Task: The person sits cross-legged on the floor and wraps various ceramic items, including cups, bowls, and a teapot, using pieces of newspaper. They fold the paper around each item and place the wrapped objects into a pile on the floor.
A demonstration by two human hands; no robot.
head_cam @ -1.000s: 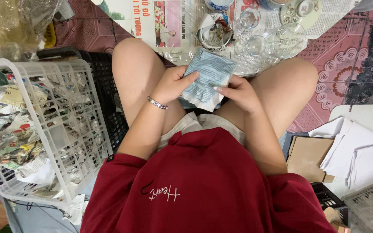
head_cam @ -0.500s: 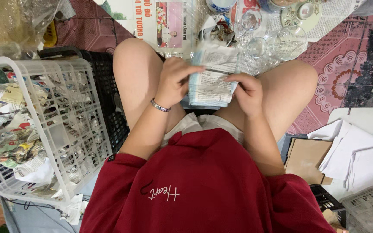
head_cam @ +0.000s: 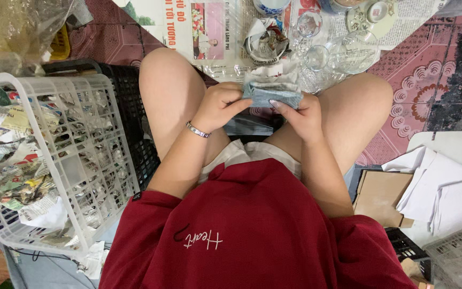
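While both hands grip it above the lap, the newspaper bundle, a folded grey-blue wad of newsprint, sits between the bare knees, close to the edge of the spread newspaper sheets on the floor. The left hand closes round the bundle's left end, its fingers curled and pressed together over the paper, a thin silver bracelet on the wrist. The right hand holds the right end, thumb laid along the lower edge and fingers wrapped behind, so the wad is pinched from both sides. Just beyond the bundle, on the sheets, stands a small bowl stuffed with crumpled newsprint, and beside it to the right are several clear glasses, one lying on its side. A patterned red mat covers the floor to the right. On the left a white plastic basket is filled with crumpled paper wads, with a black crate touching it behind. On the right lie a piece of brown cardboard and a stack of white paper.
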